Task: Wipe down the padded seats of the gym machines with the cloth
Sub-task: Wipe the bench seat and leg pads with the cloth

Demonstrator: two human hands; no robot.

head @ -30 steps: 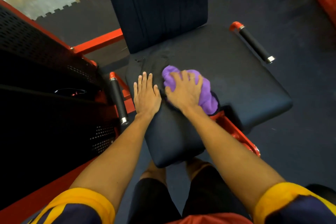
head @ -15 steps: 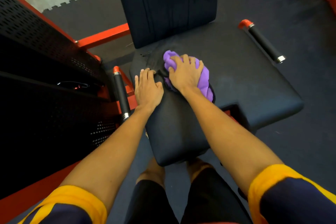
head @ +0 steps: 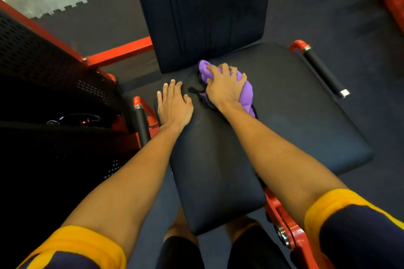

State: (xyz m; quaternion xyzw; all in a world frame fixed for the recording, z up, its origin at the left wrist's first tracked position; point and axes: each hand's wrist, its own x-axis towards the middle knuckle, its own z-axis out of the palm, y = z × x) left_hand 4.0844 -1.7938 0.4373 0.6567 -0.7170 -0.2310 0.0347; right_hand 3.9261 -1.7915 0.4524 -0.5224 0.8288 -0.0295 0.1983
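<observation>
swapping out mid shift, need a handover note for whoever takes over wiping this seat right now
Left hand: open, flat on the seat pad near its left edge.
Right hand: grips the bunched purple cloth, pressed on the pad's rear by the backrest.
Done: wipe under way there; how much is clean cannot be told.
Left: probably the pad's front and right side, then other machines' seats.

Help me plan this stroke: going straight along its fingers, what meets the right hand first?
Likely the backrest pad, just beyond the purple cloth under the right hand; depth unclear.
</observation>
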